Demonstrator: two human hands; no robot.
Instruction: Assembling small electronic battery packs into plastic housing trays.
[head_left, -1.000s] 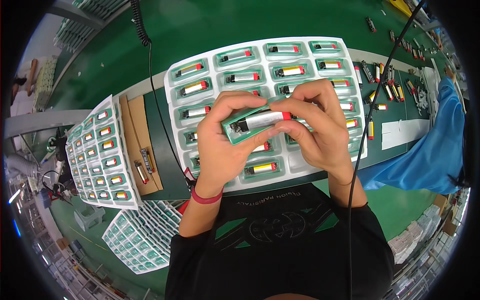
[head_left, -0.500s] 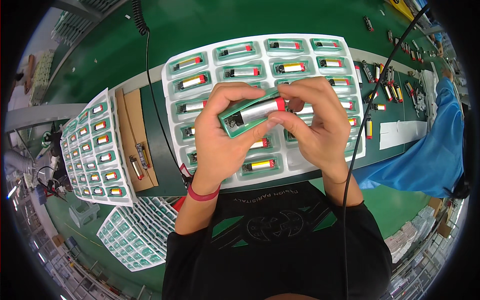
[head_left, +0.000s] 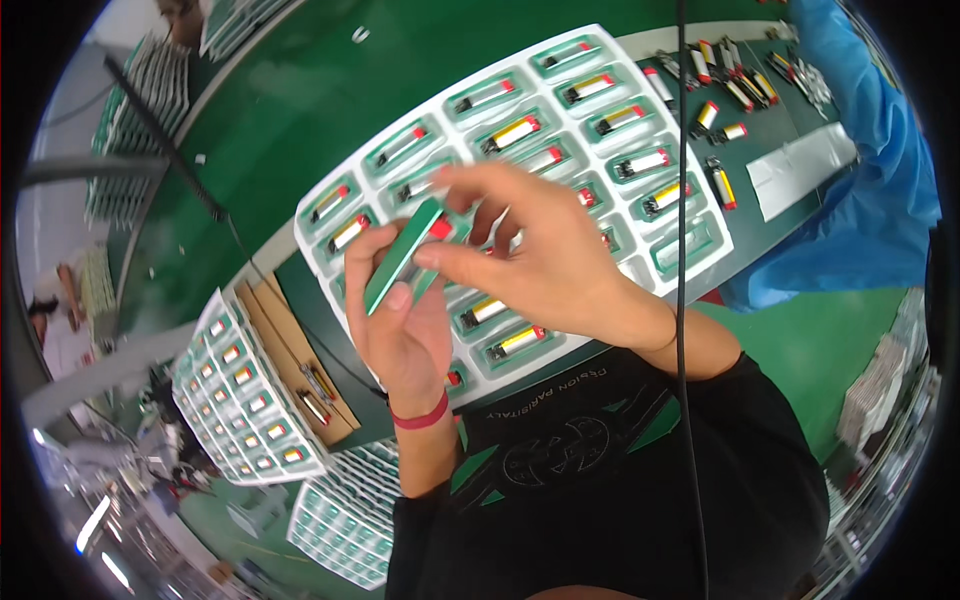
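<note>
Holding a green card (head_left: 402,256) edge-up above the white tray (head_left: 690,215) on the table (head_left: 300,90).
Left hand (head_left: 398,325) fingers clamp it; right hand (head_left: 545,262) fingers pinch its top; a steady grip probably stops slipping.

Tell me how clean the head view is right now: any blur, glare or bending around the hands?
Head view: fisheye bends the white tray and bench edge toward the rim, corners black; the right hand shows slight motion blur at its fingertips; the left hand and green card read sharp; lighting is even, with mild sheen on the tray's clear pockets.
</note>
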